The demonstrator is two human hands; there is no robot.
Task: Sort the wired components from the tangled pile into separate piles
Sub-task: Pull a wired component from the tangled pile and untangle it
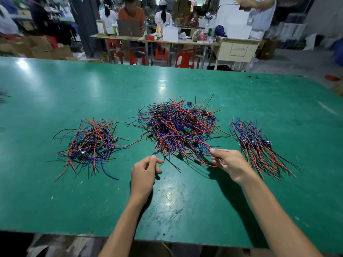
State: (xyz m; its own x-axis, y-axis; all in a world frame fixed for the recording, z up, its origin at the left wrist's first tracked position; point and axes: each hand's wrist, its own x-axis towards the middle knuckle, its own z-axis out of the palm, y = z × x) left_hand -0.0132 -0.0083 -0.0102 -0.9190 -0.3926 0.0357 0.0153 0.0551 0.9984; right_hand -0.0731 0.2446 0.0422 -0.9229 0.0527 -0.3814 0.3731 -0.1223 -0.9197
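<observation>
Pinching wire ends at the near edge of the tangled pile (178,127), your two hands work low in the centre of the frame. Your left hand (143,175) has its fingers curled, thumb and forefinger closed on the tip of a thin wire that runs up into the heap. Your right hand (229,163), just right of centre, grips a few red and black wires between thumb and curled fingers, and those strands also lead back into the tangle.

The tangled pile sits in the middle of the frame on the green table (55,201), a mound of red, blue and black leads with small green boards showing here and there. At the centre left lies a looser left pile (89,145) of the same wired parts, well apart from the heap. At the centre right lies the right pile (258,145), where the components are lined up side by side with their leads fanned toward the lower right; your right hand is just beside its near end.

Across the upper part of the frame, people sit at a far workbench (148,38) with red stools (184,59) under it and cardboard boxes (37,49) at the upper left.
</observation>
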